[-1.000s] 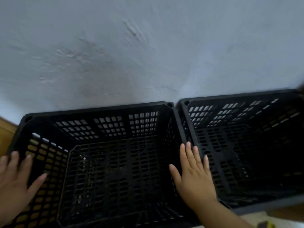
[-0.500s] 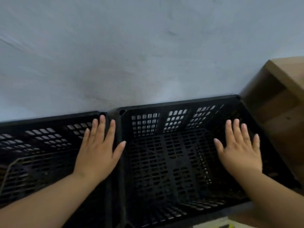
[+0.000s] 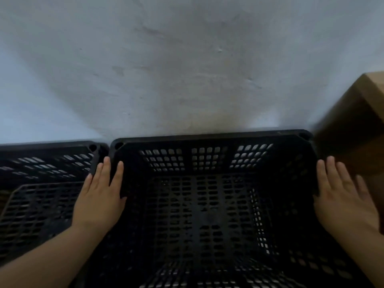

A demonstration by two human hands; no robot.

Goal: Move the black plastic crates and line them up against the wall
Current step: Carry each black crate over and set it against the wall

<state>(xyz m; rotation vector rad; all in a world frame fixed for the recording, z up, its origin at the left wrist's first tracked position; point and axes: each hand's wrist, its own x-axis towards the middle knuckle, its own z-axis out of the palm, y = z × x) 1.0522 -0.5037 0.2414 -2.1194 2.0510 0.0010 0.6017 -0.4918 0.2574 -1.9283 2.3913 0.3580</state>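
Two black plastic crates stand side by side with their far rims against the grey wall (image 3: 187, 69). The right crate (image 3: 207, 139) fills the middle of the view, and the left crate (image 3: 41, 147) touches it at the corner. My left hand (image 3: 99, 200) lies over the right crate's left rim, fingers stretched along the seam between the two crates. My right hand (image 3: 342, 200) rests on the same crate's right rim, fingers straight and pointing at the wall. Both crates are empty.
A brown cardboard box (image 3: 357, 129) stands right beside the right crate and against the wall, close to my right hand. The left crate runs out of view at the left edge.
One second ago my hands were on the left crate's sides; they have since moved to the right crate's rims. Over the last half second the view shifted right and closer, and both hands stayed on that crate.
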